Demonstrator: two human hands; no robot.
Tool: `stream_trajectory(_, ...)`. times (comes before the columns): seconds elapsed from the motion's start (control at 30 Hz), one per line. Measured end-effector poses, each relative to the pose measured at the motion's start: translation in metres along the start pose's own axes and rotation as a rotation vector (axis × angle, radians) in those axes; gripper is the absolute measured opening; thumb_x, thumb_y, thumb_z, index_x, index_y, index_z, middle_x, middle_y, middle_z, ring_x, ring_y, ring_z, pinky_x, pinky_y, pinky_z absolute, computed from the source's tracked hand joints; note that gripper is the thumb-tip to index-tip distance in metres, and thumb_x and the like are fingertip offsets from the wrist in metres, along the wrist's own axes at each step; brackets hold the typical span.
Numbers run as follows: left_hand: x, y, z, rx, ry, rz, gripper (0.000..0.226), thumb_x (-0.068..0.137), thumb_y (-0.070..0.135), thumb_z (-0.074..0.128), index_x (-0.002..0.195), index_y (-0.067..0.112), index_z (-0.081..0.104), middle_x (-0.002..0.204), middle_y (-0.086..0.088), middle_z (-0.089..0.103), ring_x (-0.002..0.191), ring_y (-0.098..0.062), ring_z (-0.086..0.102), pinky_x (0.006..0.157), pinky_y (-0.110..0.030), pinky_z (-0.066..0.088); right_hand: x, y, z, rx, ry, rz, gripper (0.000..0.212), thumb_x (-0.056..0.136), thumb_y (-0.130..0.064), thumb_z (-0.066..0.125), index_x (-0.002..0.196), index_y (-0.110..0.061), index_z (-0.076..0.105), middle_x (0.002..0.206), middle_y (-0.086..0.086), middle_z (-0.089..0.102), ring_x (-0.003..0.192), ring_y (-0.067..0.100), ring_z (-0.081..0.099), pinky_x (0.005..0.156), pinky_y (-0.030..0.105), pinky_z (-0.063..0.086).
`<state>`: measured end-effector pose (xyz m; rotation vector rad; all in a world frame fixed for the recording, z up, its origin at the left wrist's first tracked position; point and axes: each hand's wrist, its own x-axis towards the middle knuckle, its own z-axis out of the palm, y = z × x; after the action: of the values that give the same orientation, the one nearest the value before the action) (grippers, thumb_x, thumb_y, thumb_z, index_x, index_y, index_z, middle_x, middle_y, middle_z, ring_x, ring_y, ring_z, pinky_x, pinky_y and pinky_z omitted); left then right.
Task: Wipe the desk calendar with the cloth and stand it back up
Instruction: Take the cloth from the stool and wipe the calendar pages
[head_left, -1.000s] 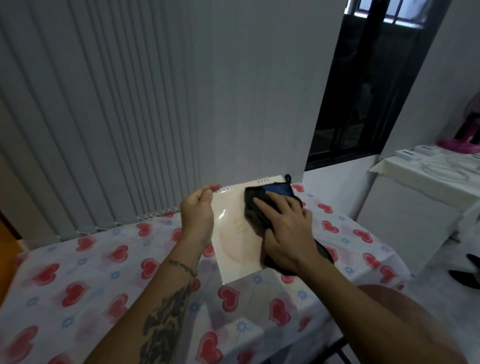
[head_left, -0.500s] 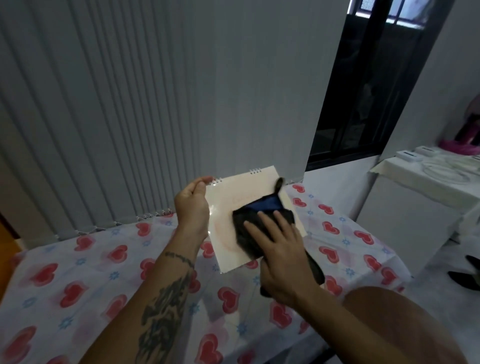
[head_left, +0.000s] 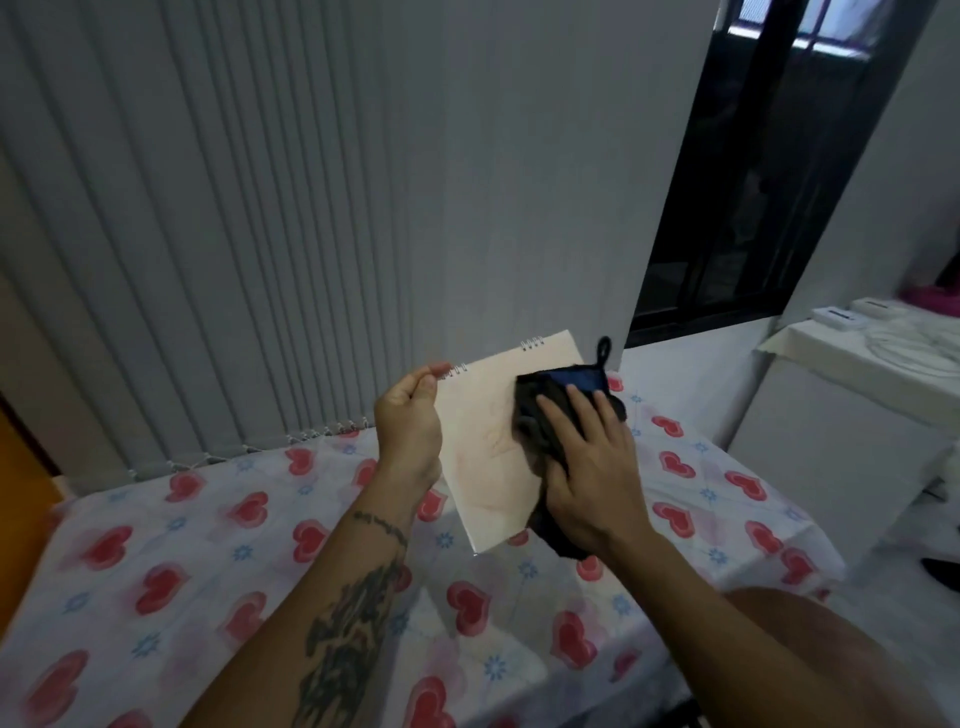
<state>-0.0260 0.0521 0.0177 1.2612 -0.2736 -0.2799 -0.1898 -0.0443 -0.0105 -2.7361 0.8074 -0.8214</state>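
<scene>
The desk calendar (head_left: 485, 441) is a pale cream card with wire spiral binding along its top edge. It is held tilted in the air above the table. My left hand (head_left: 410, 428) grips its left edge near the top corner. My right hand (head_left: 589, 467) presses a dark cloth (head_left: 566, 387) with a blue patch and a hanging loop flat against the calendar's right half. The cloth's lower end hangs out below my right palm.
A table with a heart-patterned tablecloth (head_left: 234, 545) lies below my hands. Grey vertical blinds (head_left: 260, 234) hang behind it. A dark window (head_left: 753, 182) is at the right. A white side table (head_left: 872, 364) with small white items stands at the far right.
The calendar has been lifted and tilted off the table. My right hand with the cloth slid down-left across the face, then back up toward the upper right part.
</scene>
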Motion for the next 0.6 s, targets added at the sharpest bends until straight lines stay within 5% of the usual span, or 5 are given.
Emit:
stream_trajectory(0.23, 0.001, 0.005, 0.010, -0.074, -0.115, -0.054, 0.029, 0.101, 0.010, 0.046, 0.090, 0.017, 0.072, 0.096, -0.015, 0.071, 0.086, -0.029, 0.063, 0.090, -0.054, 0.053, 0.004, -0.029, -0.007, -0.108, 0.023, -0.178, 0.055, 0.088, -0.038, 0.037, 0.142, -0.031, 0.045, 0.152, 0.002, 0.042, 0.139, 0.031, 0.033, 0.107, 0.057, 0.028)
stream_trajectory(0.47, -0.006, 0.001, 0.006, -0.002, -0.243, 0.083, 0.027, 0.098, 0.011, 0.052, 0.096, 0.024, 0.076, 0.102, -0.002, 0.076, 0.099, -0.023, 0.069, 0.088, -0.039, 0.058, 0.019, -0.041, -0.008, 0.035, 0.086, -0.008, 0.051, 0.090, -0.030, 0.044, 0.141, -0.032, 0.041, 0.153, -0.005, 0.037, 0.138, 0.022, 0.029, 0.106, 0.048, 0.026)
stream_trajectory(0.6, -0.013, -0.007, 0.007, 0.018, -0.193, 0.172, 0.029, 0.096, 0.005, 0.051, 0.094, 0.022, 0.075, 0.103, -0.001, 0.076, 0.103, -0.021, 0.069, 0.095, -0.043, 0.055, 0.009, -0.047, 0.000, 0.027, 0.088, 0.002, 0.055, 0.088, -0.032, 0.041, 0.143, -0.033, 0.038, 0.154, -0.004, 0.034, 0.139, 0.024, 0.028, 0.106, 0.048, 0.026)
